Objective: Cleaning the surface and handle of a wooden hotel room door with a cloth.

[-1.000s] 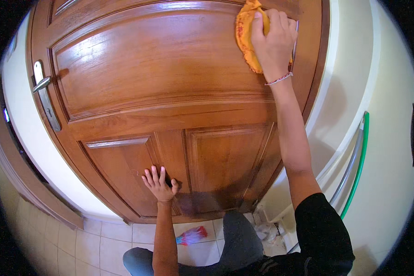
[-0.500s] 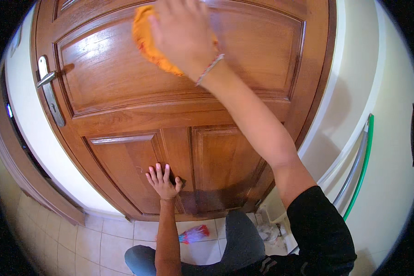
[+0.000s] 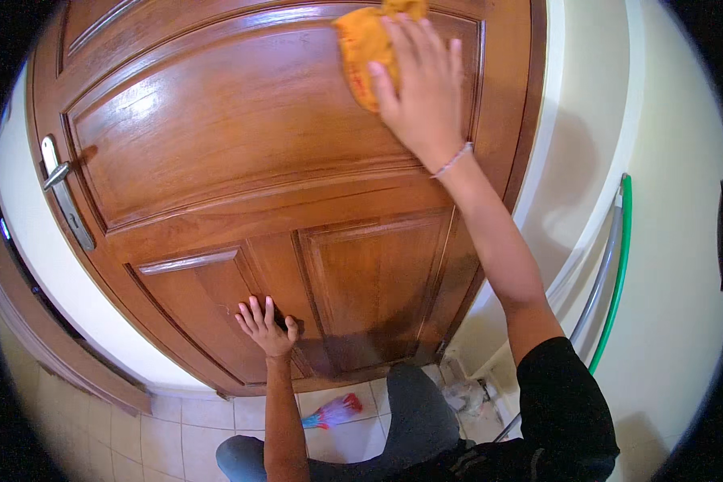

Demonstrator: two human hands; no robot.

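Note:
An orange cloth (image 3: 365, 56) with red marks lies against the upper panel of a brown wooden door (image 3: 217, 128). My right hand (image 3: 422, 100), fingers pointing up, presses that cloth to the wood near the panel's right side; a thin bracelet circles the wrist. Lower down, my left hand (image 3: 269, 328) rests flat on the door's lower left panel, fingers spread, holding nothing. A metal door handle (image 3: 58, 175) on a long plate is at the door's left edge.
Between my knees, a red and blue brush-like object (image 3: 333, 411) lies on the pale tiles (image 3: 205, 442). Green hose (image 3: 618, 281) and grey pipe (image 3: 601, 277) run along the right wall (image 3: 675, 241). Clear plastic (image 3: 464, 398) sits by the door's lower right corner.
My right hand has slid the cloth to the right across the upper panel. My left hand stays on the lower panel, and the whole view has shifted slightly.

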